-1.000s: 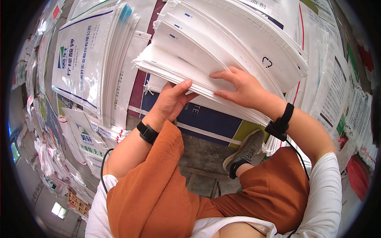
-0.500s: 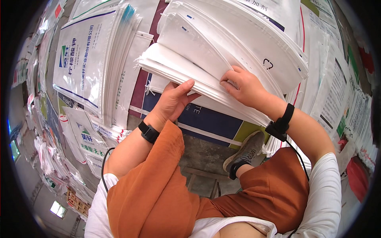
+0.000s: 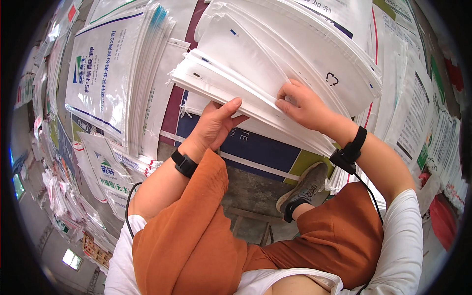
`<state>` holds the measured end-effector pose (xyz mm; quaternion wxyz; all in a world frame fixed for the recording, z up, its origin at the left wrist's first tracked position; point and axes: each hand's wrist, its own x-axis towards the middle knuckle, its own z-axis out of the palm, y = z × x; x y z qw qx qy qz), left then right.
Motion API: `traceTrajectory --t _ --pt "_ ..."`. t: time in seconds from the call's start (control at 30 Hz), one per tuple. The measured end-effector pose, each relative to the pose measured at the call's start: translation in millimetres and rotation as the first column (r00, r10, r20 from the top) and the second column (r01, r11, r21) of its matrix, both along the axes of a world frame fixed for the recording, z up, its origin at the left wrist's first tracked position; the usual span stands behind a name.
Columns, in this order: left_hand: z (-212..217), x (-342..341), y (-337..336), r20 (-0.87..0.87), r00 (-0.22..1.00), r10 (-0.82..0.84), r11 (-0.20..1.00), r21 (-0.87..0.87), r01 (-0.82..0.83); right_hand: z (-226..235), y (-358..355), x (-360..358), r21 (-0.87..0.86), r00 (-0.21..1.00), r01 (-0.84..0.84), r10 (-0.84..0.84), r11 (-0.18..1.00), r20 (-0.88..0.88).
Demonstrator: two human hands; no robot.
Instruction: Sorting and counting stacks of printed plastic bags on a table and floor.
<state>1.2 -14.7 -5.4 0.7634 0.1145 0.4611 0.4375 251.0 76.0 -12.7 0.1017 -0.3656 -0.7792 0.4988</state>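
Note:
A fanned stack of white woven plastic bags lies before me, its layers spread apart. My left hand holds the near edge of the pile, thumb on top and the other fingers mostly hidden below. The near bundle of bags shows small dark marks close to its upper edge. Farther right, my right hand is closed with bent fingers at the edge of a white bag. Its fingertips press on the layers where the near bundle meets the rest.
At left stands a thick pile of printed white bags. More bag stacks rise on the right. Beneath the work lies a dark blue printed bag. My shoe rests on the grey floor, near a stool bar.
A white bag edge has come down toward me onto the near bundle, bringing its dark marks into view there. My right hand has shifted slightly; my left hand stays in place.

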Motion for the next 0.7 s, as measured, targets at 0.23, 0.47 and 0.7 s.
traceTrajectory --t 0.23,0.47,0.7 --pt "2.4 8.3 5.1 -0.105 0.993 0.045 0.993 -0.106 -0.056 8.3 -7.9 -6.4 0.152 0.994 -0.096 0.087 0.984 0.065" --pt "0.4 9.1 3.7 -0.099 0.994 0.055 0.992 -0.104 -0.065 10.1 -2.9 -3.4 0.114 0.993 -0.023 0.010 0.993 0.119" --pt "0.7 6.2 1.6 -0.029 0.999 0.042 0.998 -0.054 -0.044 -0.1 5.5 5.7 0.416 0.991 -0.003 -0.053 0.910 0.122"
